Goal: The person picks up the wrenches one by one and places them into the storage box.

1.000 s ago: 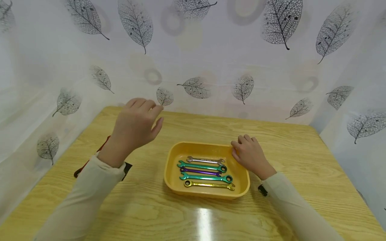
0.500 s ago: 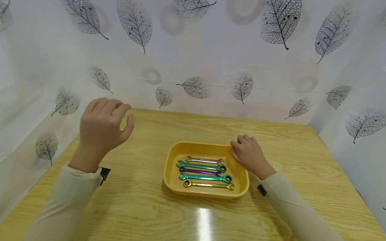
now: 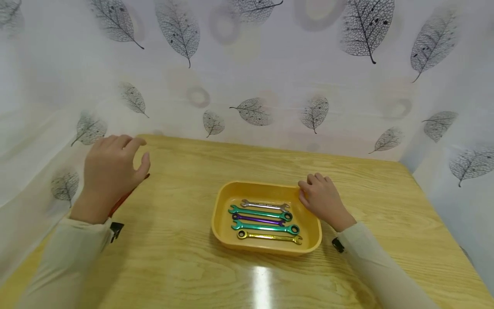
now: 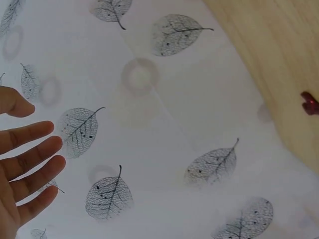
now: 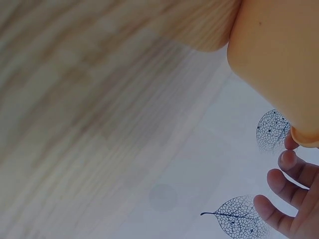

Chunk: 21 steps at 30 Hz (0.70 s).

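My left hand (image 3: 112, 171) hovers at the left of the table with its fingers loosely bent, holding nothing; its fingers (image 4: 37, 159) are spread in the left wrist view. Partly hidden behind that hand lies a red wrench (image 3: 122, 201), whose forked end (image 4: 310, 104) shows at the right of the left wrist view. My right hand (image 3: 322, 199) grips the back right rim of a yellow plastic tray (image 3: 266, 248), thumb on the inner side. In the tray lie several wrenches in a row: silver (image 3: 265, 206), green (image 3: 262, 213), purple (image 3: 258, 220) and gold (image 3: 270, 237).
The wood-grain table (image 3: 185, 266) carries the tray near its middle. A white curtain (image 3: 270, 64) printed with leaves hangs behind the table and along both sides. Each sleeve has a dark device (image 3: 115, 231) at the wrist.
My left hand has moved left, away from the tray, and now covers part of the red wrench. My right hand and the tray keep their place.
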Available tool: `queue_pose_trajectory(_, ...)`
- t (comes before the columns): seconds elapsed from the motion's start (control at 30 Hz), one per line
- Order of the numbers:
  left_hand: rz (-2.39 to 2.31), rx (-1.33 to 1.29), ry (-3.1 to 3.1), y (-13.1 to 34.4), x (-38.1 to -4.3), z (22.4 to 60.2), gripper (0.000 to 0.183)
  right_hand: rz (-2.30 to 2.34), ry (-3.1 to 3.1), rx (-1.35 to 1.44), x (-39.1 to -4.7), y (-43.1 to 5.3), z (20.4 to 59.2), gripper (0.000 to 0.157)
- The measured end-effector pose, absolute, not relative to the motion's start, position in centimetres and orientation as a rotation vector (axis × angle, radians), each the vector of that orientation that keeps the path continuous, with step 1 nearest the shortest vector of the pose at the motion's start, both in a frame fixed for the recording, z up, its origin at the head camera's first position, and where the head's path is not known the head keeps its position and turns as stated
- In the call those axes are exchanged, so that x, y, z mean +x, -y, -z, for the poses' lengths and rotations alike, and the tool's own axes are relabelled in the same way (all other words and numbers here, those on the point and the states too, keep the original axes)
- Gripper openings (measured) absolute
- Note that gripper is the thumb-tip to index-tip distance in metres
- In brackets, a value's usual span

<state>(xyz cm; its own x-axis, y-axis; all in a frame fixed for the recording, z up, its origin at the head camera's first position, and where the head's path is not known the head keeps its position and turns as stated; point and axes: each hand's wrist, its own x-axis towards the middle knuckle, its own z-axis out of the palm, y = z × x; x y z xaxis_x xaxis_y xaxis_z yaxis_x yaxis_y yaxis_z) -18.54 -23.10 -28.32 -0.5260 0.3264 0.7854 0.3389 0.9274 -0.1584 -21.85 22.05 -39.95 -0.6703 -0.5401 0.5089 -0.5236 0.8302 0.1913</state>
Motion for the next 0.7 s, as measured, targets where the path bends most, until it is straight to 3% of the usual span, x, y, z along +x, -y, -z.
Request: queue_pose_trajectory(0.7,-0.041,-0.398,2.422,29.4,-21.1,33.0,0.032,0.026,2.417,0.790,-22.0,-22.1,40.1,0.006)
